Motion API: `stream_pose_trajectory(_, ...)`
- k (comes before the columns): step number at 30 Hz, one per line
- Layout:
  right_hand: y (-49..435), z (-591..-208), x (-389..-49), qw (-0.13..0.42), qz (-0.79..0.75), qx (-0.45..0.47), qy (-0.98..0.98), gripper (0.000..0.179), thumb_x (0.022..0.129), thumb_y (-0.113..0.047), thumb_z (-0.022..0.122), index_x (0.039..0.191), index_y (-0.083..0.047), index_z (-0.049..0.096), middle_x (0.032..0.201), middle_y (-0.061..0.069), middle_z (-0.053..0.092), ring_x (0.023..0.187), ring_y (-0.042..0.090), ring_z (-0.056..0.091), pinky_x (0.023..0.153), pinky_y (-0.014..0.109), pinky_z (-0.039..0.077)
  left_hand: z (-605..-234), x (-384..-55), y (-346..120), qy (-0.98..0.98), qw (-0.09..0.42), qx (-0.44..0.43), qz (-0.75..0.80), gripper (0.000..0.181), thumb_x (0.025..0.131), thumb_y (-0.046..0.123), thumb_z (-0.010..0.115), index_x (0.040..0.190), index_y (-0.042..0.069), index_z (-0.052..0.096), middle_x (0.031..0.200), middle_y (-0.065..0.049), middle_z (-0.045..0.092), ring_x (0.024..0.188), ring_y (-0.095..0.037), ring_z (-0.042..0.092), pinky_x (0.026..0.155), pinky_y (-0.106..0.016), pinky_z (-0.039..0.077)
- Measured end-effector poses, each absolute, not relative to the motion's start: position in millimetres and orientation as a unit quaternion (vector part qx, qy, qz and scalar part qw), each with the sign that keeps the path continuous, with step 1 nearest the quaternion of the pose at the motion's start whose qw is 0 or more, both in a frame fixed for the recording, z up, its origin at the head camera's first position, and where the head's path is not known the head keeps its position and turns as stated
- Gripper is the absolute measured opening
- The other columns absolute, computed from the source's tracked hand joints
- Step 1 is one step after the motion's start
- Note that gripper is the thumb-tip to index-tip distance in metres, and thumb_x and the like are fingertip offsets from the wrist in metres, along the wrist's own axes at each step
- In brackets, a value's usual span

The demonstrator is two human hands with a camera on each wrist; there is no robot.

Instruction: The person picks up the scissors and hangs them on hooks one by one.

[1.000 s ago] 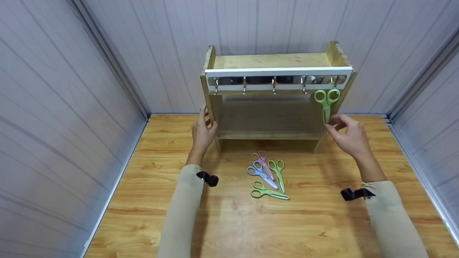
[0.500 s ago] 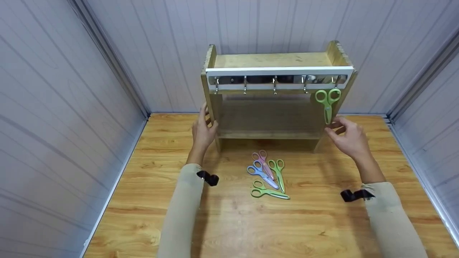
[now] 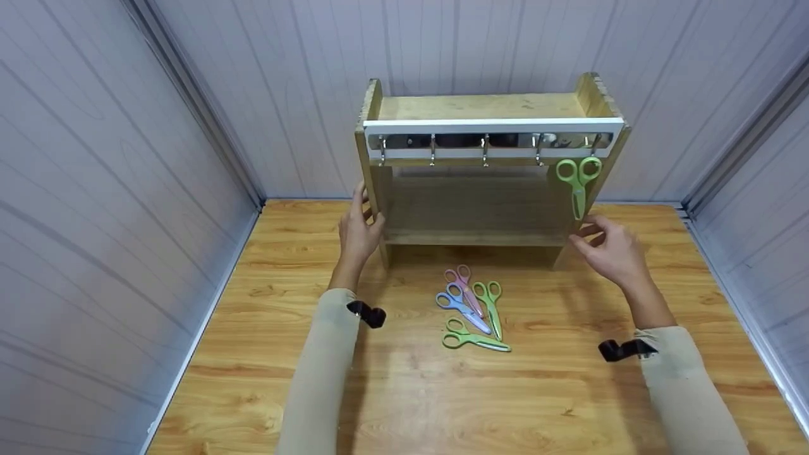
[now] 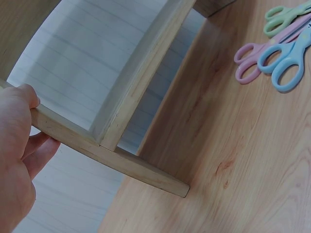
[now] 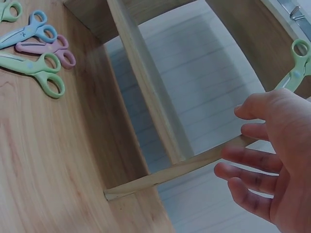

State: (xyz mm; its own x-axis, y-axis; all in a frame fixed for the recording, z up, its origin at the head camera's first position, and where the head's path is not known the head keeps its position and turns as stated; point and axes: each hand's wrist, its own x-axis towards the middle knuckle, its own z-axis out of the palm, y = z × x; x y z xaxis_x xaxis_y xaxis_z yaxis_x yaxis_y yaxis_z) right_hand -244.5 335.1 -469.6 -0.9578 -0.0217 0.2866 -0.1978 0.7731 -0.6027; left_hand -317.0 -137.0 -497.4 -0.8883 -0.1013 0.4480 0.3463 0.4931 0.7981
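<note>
My left hand point(image 3: 358, 232) grips the left side board of a wooden shelf point(image 3: 474, 245), thumb on one face and fingers on the other, as the left wrist view point(image 4: 19, 145) shows. Green scissors point(image 3: 578, 183) hang by a handle loop from the rightmost hook of the metal hook rail point(image 3: 461, 140) on the shelf's front. My right hand point(image 3: 613, 251) is just below their tip, beside the right side board, apart from the scissors. Its fingers are loosely bent and hold nothing; whether they touch the board I cannot tell.
On the wood-grain surface point(image 3: 404, 404) before the shelf lie pink scissors point(image 3: 463, 287), blue scissors point(image 3: 464, 308), green scissors point(image 3: 492, 309) and another green pair point(image 3: 474, 339). The first three lie close together. Pale panel walls point(image 3: 284, 95) enclose the back and sides.
My right hand has let go of the hanging green scissors' tip and moved slightly down. The scissors now hang free. My left hand has stayed on the side board.
</note>
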Motion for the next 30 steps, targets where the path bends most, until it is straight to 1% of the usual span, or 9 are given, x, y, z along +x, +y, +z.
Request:
stream_pose_trajectory(3,335,-474,-243,0.131,0.326,0.059,-0.934,0.035,0.105,-0.028,0.078,0.13,-0.004,0.078,0.114,0.022,0.085,0.093,0.032,0.078,0.07,0.012,0.047,-498,-318,-137,-0.832,0.228,-0.074,-0.5,0.072,0.098,-0.007,0.067,0.166,0.001,0.047,0.149,-0.03,0.07,0.137,-0.049,0.073,0.115,-0.055,0.064)
stream_pose_trajectory(6,335,-476,-242,0.126,0.327,0.059,-0.935,0.034,0.105,-0.028,0.078,0.13,-0.005,0.079,0.115,0.022,0.085,0.095,0.038,0.08,0.07,0.012,0.048,-498,-318,-137,-0.832,0.228,-0.074,-0.501,0.072,0.098,-0.007,0.067,0.167,0.003,0.047,0.149,-0.03,0.07,0.137,-0.05,0.073,0.115,-0.055,0.064)
stream_pose_trajectory(10,335,-479,-240,0.109,0.333,0.055,-0.935,0.034,0.105,-0.029,0.077,0.131,-0.007,0.078,0.118,0.021,0.085,0.099,0.04,0.08,0.07,0.015,0.051,-497,-318,-137,-0.83,0.229,-0.076,-0.502,0.073,0.098,-0.008,0.067,0.167,0.001,0.046,0.148,-0.031,0.07,0.138,-0.05,0.072,0.116,-0.055,0.064)
stream_pose_trajectory(14,334,-483,-239,0.095,0.336,0.053,-0.936,0.035,0.105,-0.028,0.076,0.132,-0.006,0.076,0.121,0.022,0.084,0.102,0.042,0.08,0.073,0.024,0.055,-496,-318,-136,-0.828,0.229,-0.083,-0.505,0.071,0.098,-0.009,0.067,0.166,-0.001,0.046,0.149,-0.031,0.069,0.141,-0.05,0.07,0.116,-0.056,0.063)
stream_pose_trajectory(19,332,-487,-237,0.089,0.333,0.051,-0.937,0.036,0.106,-0.029,0.075,0.134,-0.006,0.076,0.122,0.022,0.084,0.103,0.044,0.081,0.078,0.033,0.058,-495,-317,-134,-0.835,0.224,-0.079,-0.497,0.071,0.099,-0.006,0.067,0.167,0.002,0.046,0.15,-0.029,0.069,0.136,-0.051,0.073,0.114,-0.056,0.065)
stream_pose_trajectory(21,331,-489,-237,0.083,0.332,0.054,-0.938,0.038,0.107,-0.031,0.074,0.136,-0.005,0.076,0.122,0.023,0.083,0.103,0.044,0.081,0.079,0.035,0.059,-496,-317,-135,-0.838,0.224,-0.076,-0.492,0.07,0.1,-0.005,0.067,0.167,0.002,0.047,0.15,-0.029,0.07,0.134,-0.051,0.074,0.114,-0.055,0.065)
stream_pose_trajectory(25,329,-493,-237,0.069,0.325,0.061,-0.941,0.042,0.108,-0.031,0.072,0.139,-0.004,0.074,0.124,0.024,0.082,0.103,0.045,0.081,0.077,0.039,0.061,-497,-318,-136,-0.838,0.225,-0.074,-0.492,0.07,0.099,-0.005,0.067,0.167,0.003,0.047,0.148,-0.03,0.07,0.134,-0.051,0.074,0.115,-0.054,0.065)
stream_pose_trajectory(30,324,-498,-239,0.066,0.312,0.066,-0.946,0.044,0.107,-0.031,0.073,0.139,-0.002,0.074,0.12,0.024,0.083,0.1,0.044,0.082,0.075,0.042,0.063,-497,-319,-136,-0.835,0.221,-0.07,-0.498,0.071,0.1,-0.005,0.068,0.167,0.004,0.047,0.149,-0.031,0.069,0.135,-0.051,0.073,0.115,-0.054,0.064)
